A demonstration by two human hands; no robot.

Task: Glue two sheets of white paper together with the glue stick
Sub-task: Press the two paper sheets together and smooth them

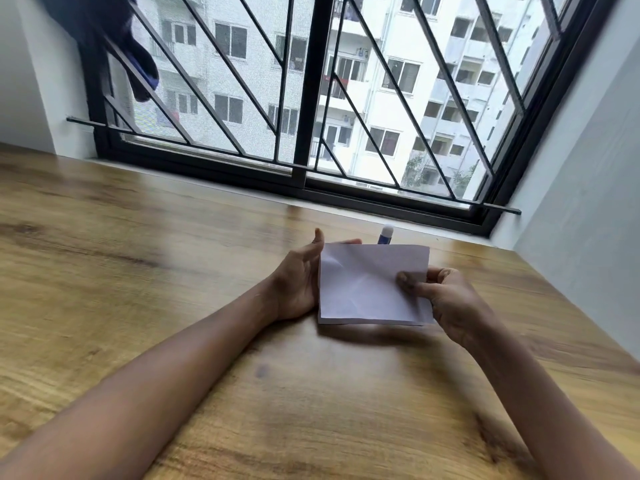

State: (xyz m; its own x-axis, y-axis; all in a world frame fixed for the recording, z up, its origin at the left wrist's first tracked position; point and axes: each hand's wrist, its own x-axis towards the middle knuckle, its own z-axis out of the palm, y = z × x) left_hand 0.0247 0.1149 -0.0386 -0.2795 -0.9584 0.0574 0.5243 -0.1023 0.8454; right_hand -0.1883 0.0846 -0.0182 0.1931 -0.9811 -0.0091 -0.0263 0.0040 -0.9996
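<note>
Grip: paper (363, 285) is pinched at its right edge by the right hand (446, 299), and its left edge is steadied by the left hand (298, 282), fingers loosely spread behind.
Place: paper is held just in front of the glue stick (386, 234).
Done: sheets seemingly stacked, as a doubled lower edge is seen.
Left: gluing cannot be confirmed; stick stands untouched, seemingly capped.

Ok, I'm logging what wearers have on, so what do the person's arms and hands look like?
The left forearm and right forearm are bare to the frame's edge, no sleeves in view. The left hand and right hand are ungloved, with no watch or bracelet at either wrist. No ring shows, though blur could hide one.
</note>
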